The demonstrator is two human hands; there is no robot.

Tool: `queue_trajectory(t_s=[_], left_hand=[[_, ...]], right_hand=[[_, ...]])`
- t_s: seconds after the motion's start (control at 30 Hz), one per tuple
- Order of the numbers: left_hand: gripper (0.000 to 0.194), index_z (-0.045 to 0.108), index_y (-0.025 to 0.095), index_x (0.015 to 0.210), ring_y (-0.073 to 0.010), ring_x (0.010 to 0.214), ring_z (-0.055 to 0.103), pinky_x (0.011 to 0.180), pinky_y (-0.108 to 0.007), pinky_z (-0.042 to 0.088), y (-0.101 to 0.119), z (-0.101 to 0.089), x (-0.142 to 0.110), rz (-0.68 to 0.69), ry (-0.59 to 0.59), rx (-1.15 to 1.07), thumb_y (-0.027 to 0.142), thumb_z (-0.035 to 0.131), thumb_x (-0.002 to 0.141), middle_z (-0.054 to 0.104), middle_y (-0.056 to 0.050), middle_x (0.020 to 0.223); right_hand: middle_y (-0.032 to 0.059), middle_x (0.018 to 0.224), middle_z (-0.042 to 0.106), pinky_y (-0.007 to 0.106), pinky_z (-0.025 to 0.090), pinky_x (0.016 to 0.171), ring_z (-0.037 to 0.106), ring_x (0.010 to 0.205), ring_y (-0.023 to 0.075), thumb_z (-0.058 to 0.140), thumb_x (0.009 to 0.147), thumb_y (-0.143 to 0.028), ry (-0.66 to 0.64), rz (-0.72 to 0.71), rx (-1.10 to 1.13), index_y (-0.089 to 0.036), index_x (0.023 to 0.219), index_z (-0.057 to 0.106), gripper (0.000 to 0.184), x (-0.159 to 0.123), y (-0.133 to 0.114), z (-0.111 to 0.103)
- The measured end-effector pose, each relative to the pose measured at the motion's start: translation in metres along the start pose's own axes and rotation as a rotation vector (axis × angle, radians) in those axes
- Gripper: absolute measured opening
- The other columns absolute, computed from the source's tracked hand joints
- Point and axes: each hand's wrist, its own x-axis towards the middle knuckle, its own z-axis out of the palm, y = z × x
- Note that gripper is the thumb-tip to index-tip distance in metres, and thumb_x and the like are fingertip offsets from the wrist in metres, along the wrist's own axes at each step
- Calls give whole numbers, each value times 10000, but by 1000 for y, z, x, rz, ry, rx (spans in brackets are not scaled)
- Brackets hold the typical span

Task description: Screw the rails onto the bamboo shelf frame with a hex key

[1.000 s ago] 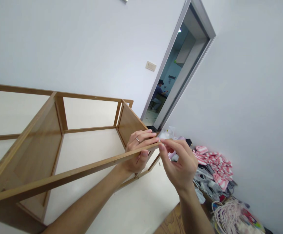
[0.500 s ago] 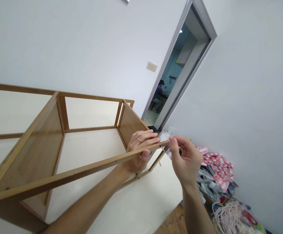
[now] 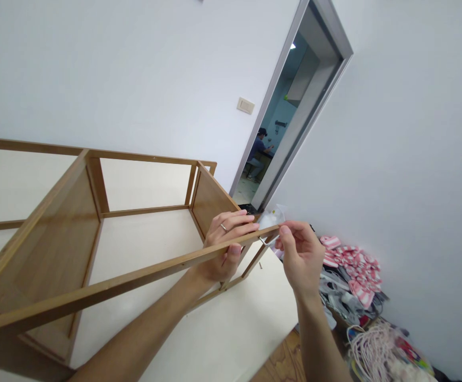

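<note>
A brown wooden shelf frame [image 3: 127, 263] with inset panels lies on the white table. My left hand [image 3: 226, 244], with a ring on one finger, is closed around the near rail close to its right end, fingers over the top and thumb on the near side. Pinched in my right hand [image 3: 300, 252] is a thin, bent, silvery hex key [image 3: 268, 242]. One end of it meets the underside of the rail beside my left fingers; whether it sits in a bolt I cannot tell. My right fingertips are at the rail's end.
A small screw [image 3: 260, 265] lies on the white table [image 3: 238, 323]. Pink-and-white striped cloth [image 3: 356, 268], cords [image 3: 374, 350] and bags are piled on the right. Behind, a doorway [image 3: 268, 132] shows a seated person [image 3: 259, 151] in another room. A light switch [image 3: 245, 105] is on the wall.
My right hand has swung slightly, and the bent hex key now shows more below the rail. My left hand keeps its hold. The view has shifted a little.
</note>
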Motion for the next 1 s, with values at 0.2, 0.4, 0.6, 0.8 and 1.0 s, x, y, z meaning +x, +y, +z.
queue_trajectory(t_s=[0.2,0.4,0.6,0.8,1.0], left_hand=[[616,748,225,1203,-278,1261,645,1086,-493,491,2,-1,2,10,11,-6,514,214,1101,757,-108,1211],[628,747,226,1206,-284,1273,638,1091,-499,489,2,-1,2,6,5,-5,531,209,1098,753,-109,1220],[622,739,221,1218,-284,1280,633,1095,-494,489,2,-1,1,16,-2,-5,528,211,1101,747,-111,1227],[624,737,209,1217,-281,1282,625,1099,-496,483,2,1,0,6,-2,-20,522,209,1105,742,-113,1231],[637,742,231,1218,-285,1282,633,1100,-496,490,0,2,0,-3,-3,-5,536,196,1098,745,-104,1236]], right_hand=[[2,804,688,237,499,532,607,581,110,581,1028,-314,-4,-102,-101,-205,971,667,150,-9,11,-3],[7,780,692,282,529,634,624,642,148,626,991,-228,-12,-340,-302,-225,1050,690,88,-15,26,-14],[8,808,710,268,532,668,637,648,145,604,994,-158,-32,-482,-417,-216,1158,657,182,-22,36,-17],[43,870,733,269,539,697,684,737,157,565,1006,-114,-69,-460,-475,-197,1118,649,163,-35,40,-17],[27,840,719,258,544,676,673,697,140,551,1013,-109,-81,-427,-454,-202,1101,639,155,-47,40,-11]])
